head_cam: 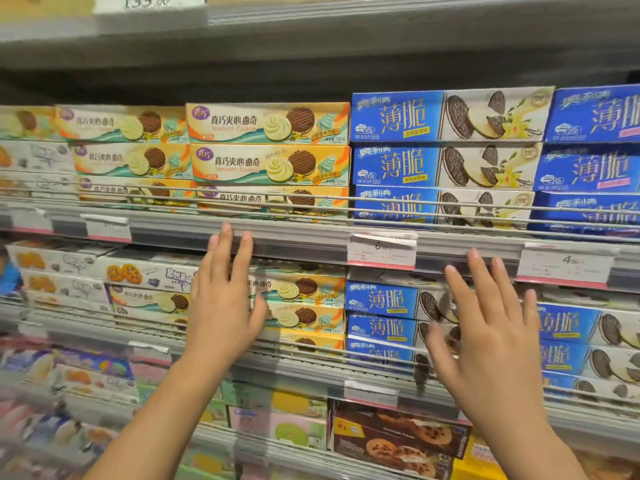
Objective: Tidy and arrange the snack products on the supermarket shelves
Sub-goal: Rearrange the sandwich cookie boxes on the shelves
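Left hand and right hand reach, fingers spread and empty, toward the shelf. Orange cookie boxes sit beside blue ones.

Grey metal supermarket shelves fill the whole view, stacked in tiers one above another. Along the front edge of each shelf runs a thin wire rail above a clear plastic price strip. White paper price tags with red lower borders sit in the strips. The light is even and soft, and the undersides of the shelves lie in shadow.
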A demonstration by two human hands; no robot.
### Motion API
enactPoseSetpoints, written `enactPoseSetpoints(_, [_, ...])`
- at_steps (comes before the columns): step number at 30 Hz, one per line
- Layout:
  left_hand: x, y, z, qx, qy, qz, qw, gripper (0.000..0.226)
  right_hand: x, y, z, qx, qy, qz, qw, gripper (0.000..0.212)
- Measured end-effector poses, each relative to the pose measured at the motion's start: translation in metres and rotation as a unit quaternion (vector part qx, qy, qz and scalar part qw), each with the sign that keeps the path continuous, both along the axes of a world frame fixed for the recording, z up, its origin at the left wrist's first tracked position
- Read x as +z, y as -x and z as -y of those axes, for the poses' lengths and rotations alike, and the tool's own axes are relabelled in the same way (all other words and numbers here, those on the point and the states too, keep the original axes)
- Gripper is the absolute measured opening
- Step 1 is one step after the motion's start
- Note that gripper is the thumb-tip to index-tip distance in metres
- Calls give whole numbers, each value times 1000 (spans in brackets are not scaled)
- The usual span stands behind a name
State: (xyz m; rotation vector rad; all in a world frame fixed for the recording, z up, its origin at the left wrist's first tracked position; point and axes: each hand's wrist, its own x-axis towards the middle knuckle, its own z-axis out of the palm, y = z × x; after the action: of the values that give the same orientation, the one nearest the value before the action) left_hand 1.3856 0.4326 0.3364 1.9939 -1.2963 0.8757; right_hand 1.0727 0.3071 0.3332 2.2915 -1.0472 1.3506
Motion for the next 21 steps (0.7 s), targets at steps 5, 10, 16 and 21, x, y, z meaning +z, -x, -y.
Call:
enactPoseSetpoints(5, [11, 1, -13, 13, -58, -5, 998, 97, 3, -48, -20, 119, 28, 29, 992, 66])
enactPoseSetpoints(10, [17, 4, -22, 7, -86, 1, 996, 96, 18, -112, -47, 181, 51, -44, 981, 71])
enactPoseSetpoints(16, [19, -3, -33, -26, -109, 1, 994, 93, 18, -153, -51, 85, 35, -155, 984, 80])
enactPoseSetpoints(21, [15, -24, -37, -82, -89, 39, 992, 84, 11, -159, -49, 36, 66, -146, 986, 82])
